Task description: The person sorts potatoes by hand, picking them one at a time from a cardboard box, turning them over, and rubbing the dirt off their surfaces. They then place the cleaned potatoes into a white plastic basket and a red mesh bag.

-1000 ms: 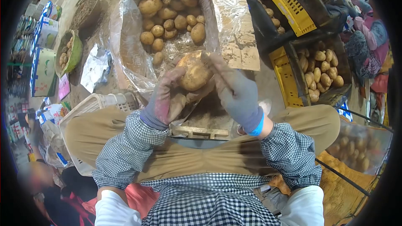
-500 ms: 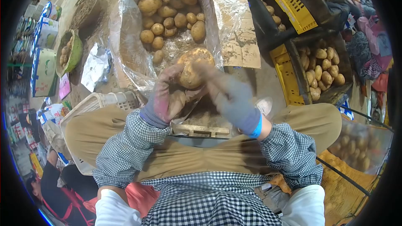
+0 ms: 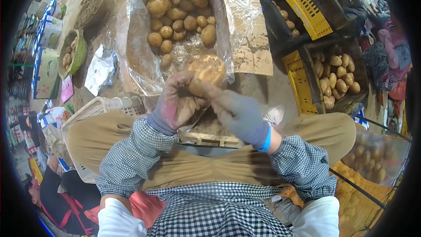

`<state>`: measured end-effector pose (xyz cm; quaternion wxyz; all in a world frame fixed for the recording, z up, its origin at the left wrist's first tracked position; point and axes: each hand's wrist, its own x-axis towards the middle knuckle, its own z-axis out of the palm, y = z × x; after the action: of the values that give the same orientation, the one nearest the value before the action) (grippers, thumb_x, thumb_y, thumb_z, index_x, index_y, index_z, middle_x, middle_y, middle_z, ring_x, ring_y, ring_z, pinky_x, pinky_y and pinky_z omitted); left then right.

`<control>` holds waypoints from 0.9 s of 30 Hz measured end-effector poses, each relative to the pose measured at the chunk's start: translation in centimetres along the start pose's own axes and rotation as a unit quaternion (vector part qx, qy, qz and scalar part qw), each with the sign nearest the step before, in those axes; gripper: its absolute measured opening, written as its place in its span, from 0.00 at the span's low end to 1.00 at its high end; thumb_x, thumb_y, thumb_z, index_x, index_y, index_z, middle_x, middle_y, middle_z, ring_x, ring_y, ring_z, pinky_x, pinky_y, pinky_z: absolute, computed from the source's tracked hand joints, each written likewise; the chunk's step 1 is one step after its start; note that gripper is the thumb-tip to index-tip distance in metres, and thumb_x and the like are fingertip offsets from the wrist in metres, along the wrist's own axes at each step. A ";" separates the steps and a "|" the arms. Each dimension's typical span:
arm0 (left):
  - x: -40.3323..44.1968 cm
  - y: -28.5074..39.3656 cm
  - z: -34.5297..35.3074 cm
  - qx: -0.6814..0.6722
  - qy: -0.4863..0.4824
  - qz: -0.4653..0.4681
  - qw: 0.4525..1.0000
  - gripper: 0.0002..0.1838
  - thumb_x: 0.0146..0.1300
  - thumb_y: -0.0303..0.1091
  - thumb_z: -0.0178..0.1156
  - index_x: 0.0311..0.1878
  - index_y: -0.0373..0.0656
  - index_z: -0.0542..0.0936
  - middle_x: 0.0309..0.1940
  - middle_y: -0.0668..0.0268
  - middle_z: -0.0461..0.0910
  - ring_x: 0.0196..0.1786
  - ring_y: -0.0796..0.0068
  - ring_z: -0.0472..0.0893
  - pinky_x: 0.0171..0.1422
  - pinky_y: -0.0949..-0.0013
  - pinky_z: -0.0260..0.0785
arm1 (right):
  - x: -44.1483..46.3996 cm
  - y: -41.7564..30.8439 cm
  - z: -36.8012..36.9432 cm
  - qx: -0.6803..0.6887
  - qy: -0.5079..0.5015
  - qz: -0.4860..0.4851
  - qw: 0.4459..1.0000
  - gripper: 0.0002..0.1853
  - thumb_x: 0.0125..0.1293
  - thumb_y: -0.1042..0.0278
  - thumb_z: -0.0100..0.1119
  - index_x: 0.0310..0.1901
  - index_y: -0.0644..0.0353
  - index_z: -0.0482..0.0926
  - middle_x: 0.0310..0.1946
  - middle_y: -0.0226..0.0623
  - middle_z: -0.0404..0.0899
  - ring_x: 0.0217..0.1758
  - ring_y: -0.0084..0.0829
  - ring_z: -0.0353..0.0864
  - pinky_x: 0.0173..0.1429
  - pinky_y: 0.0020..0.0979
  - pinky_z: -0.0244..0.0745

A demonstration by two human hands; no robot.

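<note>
A large tan potato [image 3: 207, 71] with a rough, dirty skin is held over the near end of the plastic-lined carton [image 3: 137, 57]. My left hand [image 3: 174, 101], in a stained purple-grey glove, is closed around its left and lower side. On the potato's lower right lie the outstretched fingers of my right hand [image 3: 239, 113], gloved in grey with a blue band at the wrist. Those fingertips are slightly blurred and do not wrap the potato. Several smaller potatoes [image 3: 177, 14] lie inside the carton, mostly toward its far end.
To the right stands a yellow-and-black crate [image 3: 300, 82] of potatoes, with another yellow-edged crate [image 3: 302, 6] beyond. At left are a green basket [image 3: 79, 57], a soil-filled basket [image 3: 91, 9] and a white plastic crate [image 3: 94, 109]. Another person [image 3: 57, 193] is at lower left.
My right fingers have slid down from the potato's face to its lower right side. The potato has turned slightly in my left hand, showing more of its upper surface.
</note>
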<state>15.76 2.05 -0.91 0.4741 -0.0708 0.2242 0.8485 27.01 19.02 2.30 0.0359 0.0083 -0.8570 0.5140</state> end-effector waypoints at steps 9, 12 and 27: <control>0.0 -0.1 -0.7 -0.028 -0.059 -0.003 0.998 0.10 0.66 0.35 0.56 0.48 0.44 0.74 0.54 0.62 0.73 0.58 0.60 0.76 0.64 0.47 0.70 | 0.7 0.6 0.4 0.120 0.112 0.015 0.986 0.25 0.67 0.80 0.48 0.66 0.62 0.69 0.48 0.32 0.83 0.29 0.15 0.69 0.35 0.18 0.69; 0.6 0.4 -1.3 -0.043 0.074 -0.013 0.996 0.13 0.65 0.35 0.56 0.51 0.44 0.72 0.53 0.61 0.72 0.58 0.58 0.76 0.65 0.46 0.69 | 0.0 0.6 1.0 -0.050 -0.060 -0.037 0.996 0.24 0.63 0.84 0.50 0.63 0.63 0.72 0.52 0.36 0.82 0.30 0.19 0.73 0.37 0.21 0.73; 0.2 -0.5 3.7 0.530 -0.053 0.219 0.818 0.51 0.50 0.35 0.73 0.72 0.37 0.52 0.67 0.54 0.60 0.70 0.62 0.62 0.74 0.60 0.57 | 1.9 1.0 -1.8 0.476 0.072 0.126 0.867 0.43 0.54 0.62 0.74 0.67 0.66 0.59 0.59 0.40 0.67 0.64 0.29 0.68 0.66 0.30 0.67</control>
<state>16.41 4.13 2.11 0.2511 0.2878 0.6229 0.6827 25.11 21.08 2.40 0.0238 -0.1205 -0.4971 0.8590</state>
